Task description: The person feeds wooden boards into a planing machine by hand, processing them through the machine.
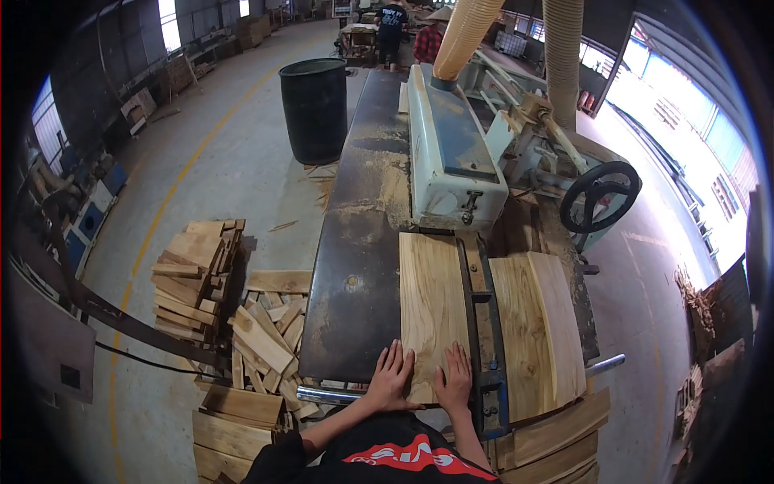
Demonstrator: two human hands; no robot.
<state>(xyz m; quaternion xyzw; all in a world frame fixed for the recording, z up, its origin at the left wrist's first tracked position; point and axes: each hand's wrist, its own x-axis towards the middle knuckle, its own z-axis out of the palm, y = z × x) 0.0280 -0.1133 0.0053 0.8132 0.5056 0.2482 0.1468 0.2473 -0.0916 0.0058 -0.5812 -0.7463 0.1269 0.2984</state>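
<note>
A light wooden board lies flat on the dark metal machine table, its far end at the front of the machine's pale housing. My left hand rests at the board's near left corner, fingers stretched out and thumb toward the near end. On the right edge of the same board, my right hand lies with its fingers extended forward. A dark metal guide rail runs along the board's right side. Beyond the rail are more wooden boards, which neither hand touches.
Stacked offcuts and loose wood pieces lie on the floor at left. A black barrel stands beside the table. A black handwheel juts out at right. Large hoses rise above the housing. Two people are at the far end.
</note>
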